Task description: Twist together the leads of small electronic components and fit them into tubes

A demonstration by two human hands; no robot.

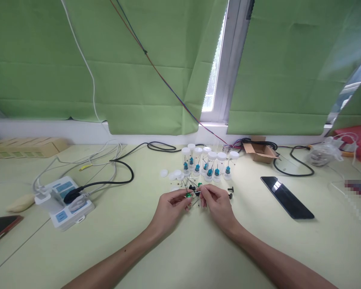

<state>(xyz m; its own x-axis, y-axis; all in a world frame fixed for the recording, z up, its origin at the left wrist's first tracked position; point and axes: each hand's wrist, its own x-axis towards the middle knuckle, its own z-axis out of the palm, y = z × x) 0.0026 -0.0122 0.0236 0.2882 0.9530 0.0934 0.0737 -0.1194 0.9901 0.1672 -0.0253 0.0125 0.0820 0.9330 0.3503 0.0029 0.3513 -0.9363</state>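
My left hand (172,208) pinches a small green bead-like part (188,195) at its fingertips. My right hand (217,202) pinches a thin metal pin (197,193) whose tip meets that green part. The two hands nearly touch over a small heap of loose pins and black and green parts (192,187) on the pale table (174,249). Just behind the heap stand several clear tubes with white caps (209,163), each holding a blue part on a pin. A few loose white caps (174,174) lie to the left of the tubes.
A white power strip (64,200) with plugs and grey and black cables sits at the left. A black phone (287,197) lies at the right, another dark phone (1,226) at the far left edge. A small open cardboard box (260,151) and a plastic bag (323,153) stand at the back.
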